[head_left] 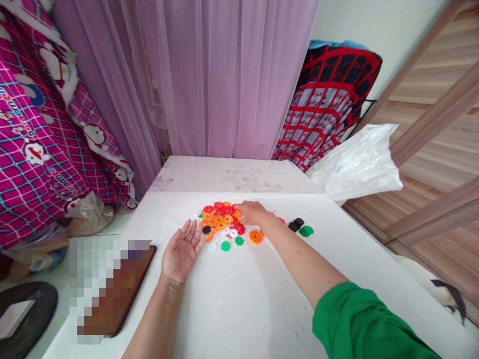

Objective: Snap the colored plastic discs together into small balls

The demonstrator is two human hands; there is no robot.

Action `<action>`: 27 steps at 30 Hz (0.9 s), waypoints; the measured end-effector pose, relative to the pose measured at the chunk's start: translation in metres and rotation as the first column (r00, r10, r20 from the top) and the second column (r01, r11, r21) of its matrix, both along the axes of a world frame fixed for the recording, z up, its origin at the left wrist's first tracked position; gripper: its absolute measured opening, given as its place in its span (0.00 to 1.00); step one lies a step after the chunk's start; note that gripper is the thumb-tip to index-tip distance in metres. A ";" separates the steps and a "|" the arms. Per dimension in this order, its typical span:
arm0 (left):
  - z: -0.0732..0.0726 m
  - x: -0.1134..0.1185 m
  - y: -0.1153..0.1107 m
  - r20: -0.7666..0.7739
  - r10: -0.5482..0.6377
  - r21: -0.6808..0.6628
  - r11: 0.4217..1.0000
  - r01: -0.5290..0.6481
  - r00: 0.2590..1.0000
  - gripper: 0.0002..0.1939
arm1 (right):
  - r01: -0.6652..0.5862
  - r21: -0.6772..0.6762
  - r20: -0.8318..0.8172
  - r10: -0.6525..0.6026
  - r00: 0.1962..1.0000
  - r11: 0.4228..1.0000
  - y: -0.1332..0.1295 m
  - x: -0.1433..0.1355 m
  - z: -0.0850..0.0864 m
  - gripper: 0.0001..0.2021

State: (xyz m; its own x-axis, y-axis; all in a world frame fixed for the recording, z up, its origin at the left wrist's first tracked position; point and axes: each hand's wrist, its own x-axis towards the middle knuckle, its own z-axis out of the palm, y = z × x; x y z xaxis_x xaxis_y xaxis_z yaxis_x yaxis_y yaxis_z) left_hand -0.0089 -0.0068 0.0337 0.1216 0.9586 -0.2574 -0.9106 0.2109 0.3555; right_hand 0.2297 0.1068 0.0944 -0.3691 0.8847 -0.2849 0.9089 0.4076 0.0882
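Observation:
Several flat, flower-shaped discs lie in a pile (219,219) on the white-covered table, mostly orange and red with some white. My left hand (183,252) rests palm up at the pile's left side, fingers spread and holding nothing, close to a black disc (206,230). At the pile's right edge is my right hand (252,213), back upward; its fingertips are hidden among the discs. Two green discs (225,246) lie at the near side. An orange stack (256,237) sits below my right wrist. Black discs (296,224) and green discs (306,231) are grouped right of my forearm.
A brown tray-like object (130,294), partly pixelated, lies at the table's left edge. A white plastic bag (359,162) stands at the right back corner. Behind the table (232,309) hangs a purple curtain (224,75).

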 end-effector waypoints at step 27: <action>-0.004 -0.002 0.003 0.005 -0.015 0.033 0.999 0.014 1.000 0.15 | -0.177 0.028 0.113 0.173 0.979 0.984 -0.061 0.035 0.035 0.17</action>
State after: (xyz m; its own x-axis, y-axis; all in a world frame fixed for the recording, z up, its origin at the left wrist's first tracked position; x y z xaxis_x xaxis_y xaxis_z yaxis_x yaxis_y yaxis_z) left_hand -0.0106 -0.0039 0.0295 0.1369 0.9648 -0.2245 -0.9094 0.2122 0.3576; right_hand 0.2651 0.0454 0.1296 -0.4874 0.8200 -0.3000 0.8080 0.5538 0.2011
